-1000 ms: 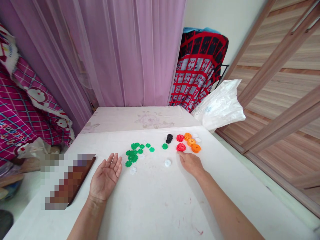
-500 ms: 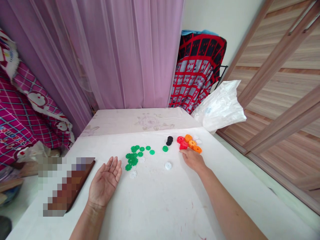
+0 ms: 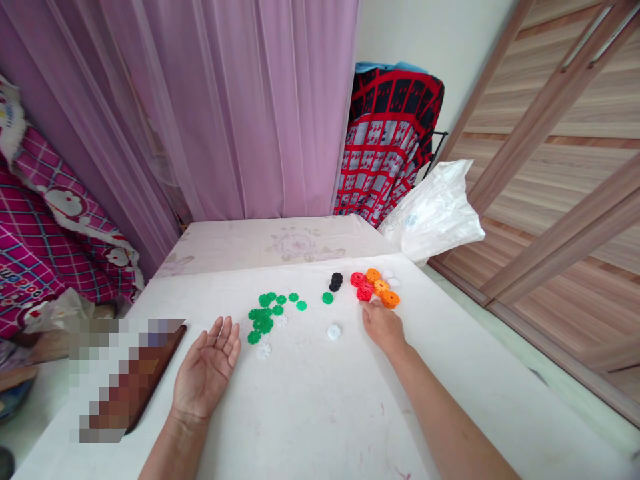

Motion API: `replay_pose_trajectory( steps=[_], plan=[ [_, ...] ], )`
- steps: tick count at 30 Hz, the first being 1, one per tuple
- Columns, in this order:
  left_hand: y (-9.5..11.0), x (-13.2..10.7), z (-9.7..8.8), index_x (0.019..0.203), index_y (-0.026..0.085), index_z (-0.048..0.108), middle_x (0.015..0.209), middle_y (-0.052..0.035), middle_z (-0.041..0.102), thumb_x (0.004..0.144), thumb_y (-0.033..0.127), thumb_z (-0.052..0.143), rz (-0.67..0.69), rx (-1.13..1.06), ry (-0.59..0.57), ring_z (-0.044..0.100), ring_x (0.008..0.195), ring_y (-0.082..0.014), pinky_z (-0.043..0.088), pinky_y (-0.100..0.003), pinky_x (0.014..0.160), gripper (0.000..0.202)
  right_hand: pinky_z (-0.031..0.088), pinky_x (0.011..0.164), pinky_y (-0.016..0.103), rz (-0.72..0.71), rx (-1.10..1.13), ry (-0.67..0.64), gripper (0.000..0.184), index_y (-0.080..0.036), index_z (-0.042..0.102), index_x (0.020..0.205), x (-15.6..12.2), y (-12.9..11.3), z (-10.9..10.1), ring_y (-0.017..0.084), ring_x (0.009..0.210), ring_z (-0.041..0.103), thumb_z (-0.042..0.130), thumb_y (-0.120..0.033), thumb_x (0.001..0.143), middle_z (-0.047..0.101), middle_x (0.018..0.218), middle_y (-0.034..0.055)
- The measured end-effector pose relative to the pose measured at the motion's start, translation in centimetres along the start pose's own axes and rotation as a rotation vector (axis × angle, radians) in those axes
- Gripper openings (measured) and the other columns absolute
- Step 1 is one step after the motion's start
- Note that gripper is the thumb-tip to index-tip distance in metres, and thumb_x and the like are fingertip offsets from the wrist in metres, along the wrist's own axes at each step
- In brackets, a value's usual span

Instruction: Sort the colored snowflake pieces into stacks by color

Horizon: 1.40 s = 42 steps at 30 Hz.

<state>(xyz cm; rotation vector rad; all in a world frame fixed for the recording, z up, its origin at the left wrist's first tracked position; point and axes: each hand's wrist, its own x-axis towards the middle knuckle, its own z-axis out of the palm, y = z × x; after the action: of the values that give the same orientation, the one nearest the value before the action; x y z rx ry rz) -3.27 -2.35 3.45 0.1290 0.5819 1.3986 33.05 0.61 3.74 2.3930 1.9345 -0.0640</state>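
Observation:
My left hand (image 3: 206,367) rests palm up on the white-covered table, fingers stretched and holding nothing. To its right lies a loose cluster of green scalloped discs (image 3: 263,323), with a whitish disc (image 3: 264,350) below them. My right hand (image 3: 384,325) is closed, fingers bent together, just below the red discs (image 3: 364,292) and orange discs (image 3: 391,299). Whether a piece sits in its fingertips is hidden. Left of the red ones are small black discs (image 3: 336,282) and a single green disc (image 3: 327,298). A white disc (image 3: 334,331) lies between my hands.
Pale whitish discs (image 3: 392,279) lie behind the orange ones. A brown flat object (image 3: 155,380), partly pixelated, is at the table's left. A white plastic bag (image 3: 435,213) stands by the far right corner. Purple curtains (image 3: 250,113) hang behind; wooden cupboard doors (image 3: 560,173) are on the right.
The view has turned slightly, so most things appear a little further left. My right hand has shifted slightly right relative to the red discs. My left hand stays open, palm up.

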Motion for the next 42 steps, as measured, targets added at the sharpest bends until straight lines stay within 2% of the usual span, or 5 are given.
replay_pose_trajectory(
  steps=[5, 14, 24, 35, 42],
  plan=[
    [0.00, 0.01, 0.01, 0.105, 0.017, 0.068, 0.106, -0.0097, 0.072, 0.090, 0.015, 0.037, -0.010, -0.011, -0.012, 0.067, 0.101, -0.0214, 0.058, -0.031, 0.080, 0.035, 0.045, 0.071, 0.028, 0.005, 0.014, 0.025, 0.040, -0.027, 0.055, 0.125, 0.32, 0.25, -0.07, 0.019, 0.094, 0.062, 0.029, -0.028, 0.096, 0.057, 0.120, 0.0090],
    [0.02, 0.19, -0.59, 0.119, 0.019, 0.062, 0.110, -0.0109, 0.071, 0.090, 0.016, 0.038, -0.013, -0.035, -0.022, 0.064, 0.107, -0.0217, 0.056, -0.032, 0.083, 0.038, 0.045, 0.070, 0.027, 0.057, 0.001, 0.038, 0.040, -0.027, 0.058, 0.122, -0.11, 0.47, -0.08, 0.018, 0.090, 0.063, 0.028, -0.026, 0.095, 0.059, 0.117, 0.0089],
    [-0.01, 0.26, -0.56, 0.105, 0.016, 0.066, 0.107, -0.0098, 0.072, 0.090, 0.015, 0.037, 0.000, 0.005, -0.038, 0.066, 0.104, -0.0222, 0.057, -0.032, 0.082, 0.033, 0.045, 0.071, 0.028, 0.052, 0.038, 0.030, 0.040, -0.026, 0.056, 0.125, 0.23, 0.51, -0.11, 0.020, 0.093, 0.063, 0.029, -0.027, 0.095, 0.058, 0.119, 0.0095],
    [0.14, 0.19, -0.23, 0.104, 0.016, 0.067, 0.106, -0.0089, 0.072, 0.090, 0.016, 0.035, -0.023, -0.010, 0.008, 0.067, 0.101, -0.0216, 0.058, -0.032, 0.079, 0.034, 0.045, 0.071, 0.028, 0.068, 0.047, 0.059, 0.039, -0.027, 0.057, 0.124, 0.54, 0.40, 0.17, 0.019, 0.094, 0.062, 0.032, -0.026, 0.094, 0.059, 0.118, 0.0077],
    [0.08, 0.22, -0.20, 0.104, 0.016, 0.067, 0.106, -0.0088, 0.072, 0.090, 0.016, 0.035, -0.029, -0.018, 0.014, 0.067, 0.100, -0.0219, 0.058, -0.032, 0.078, 0.035, 0.045, 0.070, 0.029, 0.110, 0.056, 0.091, 0.039, -0.027, 0.056, 0.126, 0.62, 0.19, 0.79, 0.019, 0.088, 0.064, 0.034, -0.027, 0.094, 0.060, 0.118, 0.0090]
  ],
)
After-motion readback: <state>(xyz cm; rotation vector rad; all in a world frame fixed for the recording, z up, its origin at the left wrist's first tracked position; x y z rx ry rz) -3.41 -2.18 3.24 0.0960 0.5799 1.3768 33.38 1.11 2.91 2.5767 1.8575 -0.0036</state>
